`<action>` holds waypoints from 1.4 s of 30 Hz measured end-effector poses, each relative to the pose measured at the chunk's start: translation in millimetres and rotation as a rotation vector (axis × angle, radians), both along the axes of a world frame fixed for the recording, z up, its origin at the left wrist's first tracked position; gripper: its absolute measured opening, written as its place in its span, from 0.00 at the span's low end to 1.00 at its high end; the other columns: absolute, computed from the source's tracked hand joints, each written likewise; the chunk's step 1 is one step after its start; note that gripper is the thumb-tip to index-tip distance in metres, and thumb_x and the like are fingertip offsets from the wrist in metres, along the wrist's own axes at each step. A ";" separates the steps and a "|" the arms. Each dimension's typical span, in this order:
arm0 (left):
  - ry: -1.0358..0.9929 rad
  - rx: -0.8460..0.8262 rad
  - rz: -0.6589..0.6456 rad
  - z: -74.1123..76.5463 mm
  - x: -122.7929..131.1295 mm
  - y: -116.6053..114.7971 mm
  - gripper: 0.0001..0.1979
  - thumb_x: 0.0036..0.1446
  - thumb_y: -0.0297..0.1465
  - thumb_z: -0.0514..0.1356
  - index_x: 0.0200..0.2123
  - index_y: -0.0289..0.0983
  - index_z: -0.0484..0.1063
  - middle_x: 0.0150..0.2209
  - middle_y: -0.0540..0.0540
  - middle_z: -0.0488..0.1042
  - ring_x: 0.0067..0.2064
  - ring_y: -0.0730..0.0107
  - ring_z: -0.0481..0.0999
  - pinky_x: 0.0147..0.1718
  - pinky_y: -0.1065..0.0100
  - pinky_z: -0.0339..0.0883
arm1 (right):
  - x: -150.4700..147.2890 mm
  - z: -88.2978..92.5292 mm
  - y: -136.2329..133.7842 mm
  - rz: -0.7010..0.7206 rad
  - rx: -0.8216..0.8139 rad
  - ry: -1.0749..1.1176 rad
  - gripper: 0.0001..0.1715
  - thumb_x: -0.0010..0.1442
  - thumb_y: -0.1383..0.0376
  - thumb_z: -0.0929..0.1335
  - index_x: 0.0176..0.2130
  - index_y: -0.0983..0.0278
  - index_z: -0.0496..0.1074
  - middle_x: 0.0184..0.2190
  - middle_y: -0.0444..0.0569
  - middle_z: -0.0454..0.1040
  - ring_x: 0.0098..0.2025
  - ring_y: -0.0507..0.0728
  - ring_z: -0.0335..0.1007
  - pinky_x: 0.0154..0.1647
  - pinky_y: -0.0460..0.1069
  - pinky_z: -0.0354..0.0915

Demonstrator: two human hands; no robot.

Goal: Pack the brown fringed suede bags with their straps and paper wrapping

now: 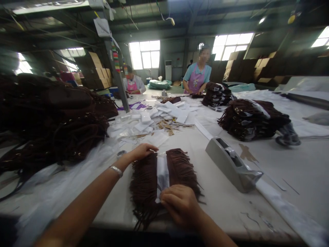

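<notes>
A dark brown fringed bag [180, 168] lies flat on the table in front of me, its strands spread to both sides. Down its middle runs a white wrapping strip [162, 171]. My left hand [144, 151] rests at the far left edge of the bag, fingers stretched out towards the strip's top end. At the near end, my right hand [181, 202] has its fingers pinched together on the strip. What lies under those fingertips is hidden. A grey tape dispenser [231, 164] stands to the right of the bag.
Brown bags are heaped [51, 116] at left, with stacked fringed bags [253, 118] at right. White packets [164, 113] and tan card pieces [168, 127] litter the middle. Clear plastic [69, 181] covers the left front. A metal post [119, 75] rises there; two people work across the table.
</notes>
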State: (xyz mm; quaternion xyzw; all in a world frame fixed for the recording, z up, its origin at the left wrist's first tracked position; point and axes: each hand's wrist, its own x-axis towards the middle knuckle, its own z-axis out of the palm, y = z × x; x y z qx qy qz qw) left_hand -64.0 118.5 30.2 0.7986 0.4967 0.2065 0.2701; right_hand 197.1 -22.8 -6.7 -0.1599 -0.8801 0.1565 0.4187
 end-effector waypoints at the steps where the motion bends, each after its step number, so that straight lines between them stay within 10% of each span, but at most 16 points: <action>1: 0.004 -0.049 -0.061 0.9 -3.6 9.5 0.16 0.54 0.31 0.60 0.46 0.38 0.79 0.43 0.46 0.82 0.44 0.63 0.80 0.47 0.68 0.71 | -0.2 1.1 0.2 -0.001 -0.006 -0.001 0.05 0.63 0.70 0.65 0.40 0.63 0.71 0.35 0.49 0.79 0.35 0.55 0.76 0.38 0.49 0.69; 8: -0.008 -0.175 -0.312 -6.9 -4.1 44.9 0.15 0.52 0.30 0.62 0.44 0.41 0.80 0.38 0.48 0.82 0.35 0.69 0.79 0.38 0.73 0.70 | -2.0 1.2 7.0 0.025 -0.033 0.012 0.06 0.61 0.71 0.65 0.40 0.64 0.71 0.33 0.50 0.79 0.35 0.55 0.78 0.37 0.49 0.73; 16: -0.123 -0.102 -0.129 -28.8 -7.3 29.4 0.10 0.57 0.35 0.62 0.38 0.38 0.81 0.37 0.45 0.82 0.38 0.66 0.79 0.40 0.70 0.70 | -2.7 -11.5 22.2 0.051 0.009 0.007 0.03 0.64 0.69 0.67 0.38 0.65 0.72 0.31 0.49 0.81 0.35 0.53 0.80 0.42 0.45 0.76; 29: -0.069 -0.237 -0.032 -16.5 -45.9 6.4 0.12 0.59 0.38 0.60 0.41 0.43 0.80 0.39 0.50 0.82 0.41 0.65 0.80 0.44 0.69 0.72 | -1.8 -4.5 27.4 0.071 -0.051 0.038 0.05 0.60 0.72 0.70 0.39 0.67 0.73 0.31 0.48 0.81 0.35 0.53 0.80 0.46 0.44 0.76; 34: -0.080 0.139 0.285 0.1 -16.5 -42.6 0.13 0.62 0.39 0.58 0.43 0.43 0.79 0.43 0.48 0.81 0.44 0.61 0.80 0.48 0.64 0.73 | 1.6 2.1 22.7 0.074 -0.113 0.063 0.10 0.59 0.74 0.68 0.42 0.65 0.73 0.31 0.49 0.81 0.36 0.55 0.80 0.43 0.47 0.77; 42: -0.025 0.404 0.131 3.8 50.6 -166.4 0.16 0.65 0.29 0.57 0.54 0.45 0.72 0.53 0.47 0.77 0.53 0.64 0.77 0.53 0.66 0.73 | 5.4 7.7 12.9 0.059 -0.115 0.117 0.11 0.54 0.74 0.67 0.39 0.64 0.73 0.31 0.49 0.80 0.36 0.56 0.80 0.43 0.49 0.76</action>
